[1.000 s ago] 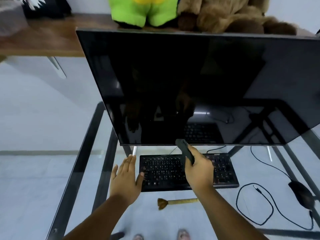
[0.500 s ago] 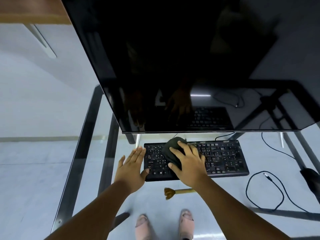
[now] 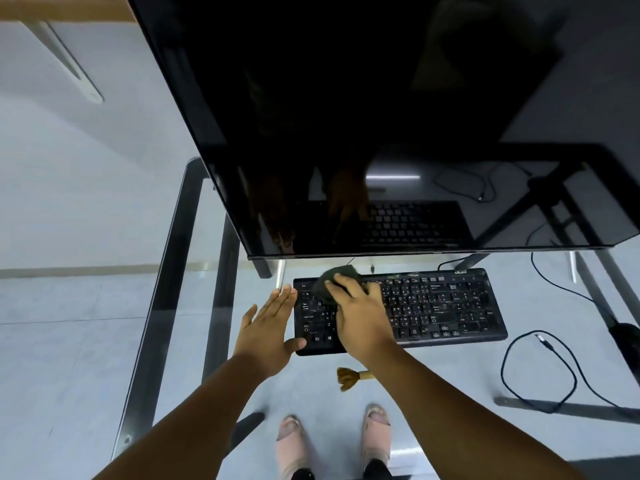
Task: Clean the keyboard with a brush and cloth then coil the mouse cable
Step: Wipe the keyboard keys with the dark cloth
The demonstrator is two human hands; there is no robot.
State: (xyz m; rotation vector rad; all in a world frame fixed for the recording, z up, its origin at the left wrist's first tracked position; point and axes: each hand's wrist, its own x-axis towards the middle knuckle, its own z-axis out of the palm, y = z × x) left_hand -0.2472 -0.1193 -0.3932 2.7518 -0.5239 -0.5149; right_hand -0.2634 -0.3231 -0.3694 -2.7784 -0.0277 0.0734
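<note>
Both of my hands work at the flat black plastic keyboard (image 3: 398,308). My right hand (image 3: 360,317) presses a crumpled dark cloth (image 3: 334,280) on its upper left keys, fingers closed over it, to wipe. My left hand (image 3: 268,325) lies open and flat at the keyboard's left edge, I think to stop sliding. Just below the keyboard rests the small brown bristle brush (image 3: 348,377); to its right, the loose black mouse cable (image 3: 540,372), not yet coiled.

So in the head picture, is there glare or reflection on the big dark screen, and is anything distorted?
Head view: the glossy black monitor mirrors the black keyboard, both hands and a bright light strip; wide-angle bending curves the glass desk's dark metal frame; the dark cloth looks slightly blurred.
</note>
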